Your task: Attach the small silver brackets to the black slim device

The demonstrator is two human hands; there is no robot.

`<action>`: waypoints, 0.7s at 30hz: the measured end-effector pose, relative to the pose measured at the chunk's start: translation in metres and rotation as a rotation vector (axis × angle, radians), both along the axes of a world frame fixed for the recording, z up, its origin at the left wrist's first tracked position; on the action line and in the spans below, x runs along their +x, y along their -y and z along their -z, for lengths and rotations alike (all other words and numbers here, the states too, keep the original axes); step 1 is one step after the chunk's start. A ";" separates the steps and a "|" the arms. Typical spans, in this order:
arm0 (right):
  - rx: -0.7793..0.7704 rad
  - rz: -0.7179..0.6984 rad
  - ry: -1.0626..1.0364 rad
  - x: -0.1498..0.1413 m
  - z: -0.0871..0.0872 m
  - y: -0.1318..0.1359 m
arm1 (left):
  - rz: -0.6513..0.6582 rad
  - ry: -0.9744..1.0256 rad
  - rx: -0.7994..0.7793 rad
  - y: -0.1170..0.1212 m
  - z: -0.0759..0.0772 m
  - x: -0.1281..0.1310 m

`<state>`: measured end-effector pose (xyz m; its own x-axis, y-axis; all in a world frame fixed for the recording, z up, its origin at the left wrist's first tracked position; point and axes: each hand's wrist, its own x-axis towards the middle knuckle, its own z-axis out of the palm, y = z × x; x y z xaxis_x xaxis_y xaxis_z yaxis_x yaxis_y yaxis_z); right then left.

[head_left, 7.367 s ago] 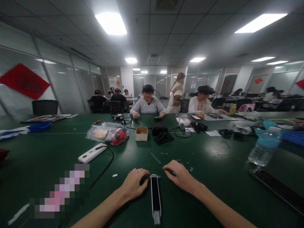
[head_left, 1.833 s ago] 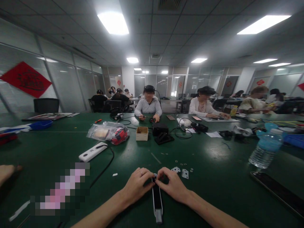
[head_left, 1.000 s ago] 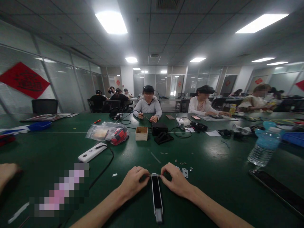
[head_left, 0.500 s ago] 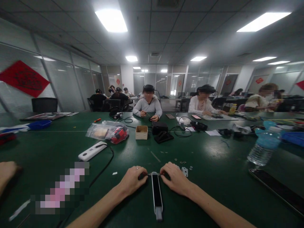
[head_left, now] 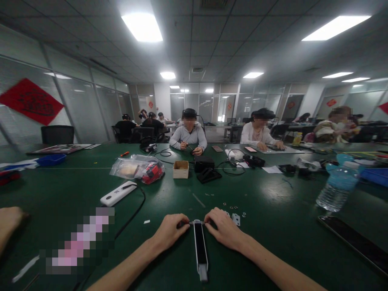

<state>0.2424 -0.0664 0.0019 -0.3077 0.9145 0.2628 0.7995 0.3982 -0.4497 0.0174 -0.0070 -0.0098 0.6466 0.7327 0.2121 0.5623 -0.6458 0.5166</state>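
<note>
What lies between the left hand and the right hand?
In the head view, a long black bar with a pale rim lies there, its far end reaching between the left hand and right hand.

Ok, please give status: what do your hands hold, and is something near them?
Left hand, right hand pinching top end of black-and-white bar. Small metal bracket just beyond right hand.

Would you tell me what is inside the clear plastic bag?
A red-and-black object and a tan pad show through the clear plastic bag; anything beneath them is hidden.
</note>
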 end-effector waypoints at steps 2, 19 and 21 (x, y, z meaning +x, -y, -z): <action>-0.004 0.001 0.009 -0.001 -0.002 0.001 | 0.002 0.017 -0.014 0.000 0.001 0.000; 0.031 -0.029 0.086 0.001 -0.003 -0.001 | 0.050 -0.042 0.058 -0.003 0.005 0.002; 0.051 -0.011 0.108 0.007 -0.005 -0.004 | 0.046 -0.044 0.058 -0.002 0.005 0.001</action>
